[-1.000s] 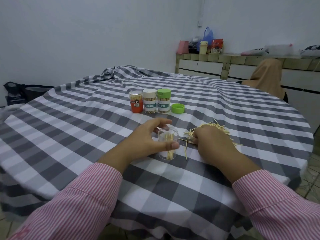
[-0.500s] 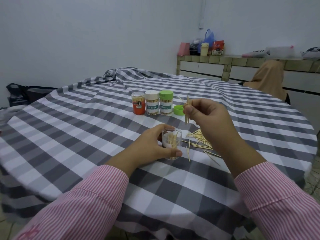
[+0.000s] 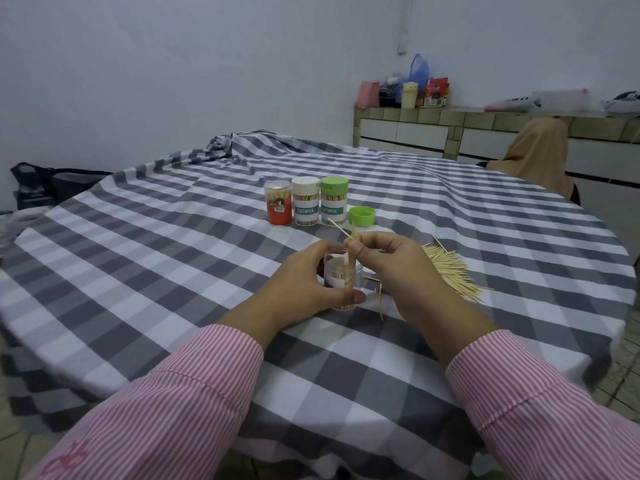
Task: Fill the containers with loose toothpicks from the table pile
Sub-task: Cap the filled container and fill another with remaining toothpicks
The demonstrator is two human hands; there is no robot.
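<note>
Wooden toothpicks point(image 3: 350, 244), a few, pinched in right hand point(image 3: 398, 271) grip, tips inside jar | one clear open jar point(image 3: 341, 271) clamped upright by left hand point(image 3: 304, 282) on counter point(image 3: 173, 271) | one loose pile point(image 3: 450, 268) just right | three capped jars point(image 3: 306, 202), one green lid point(image 3: 362, 216) behind

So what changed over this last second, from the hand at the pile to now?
The right hand took a pinch of toothpicks from the pile, lifted it, then brought it left and down to the open clear container, the tips now entering its mouth. The left hand kept holding that container on the table. The three filled containers and the green lid stayed put.
</note>
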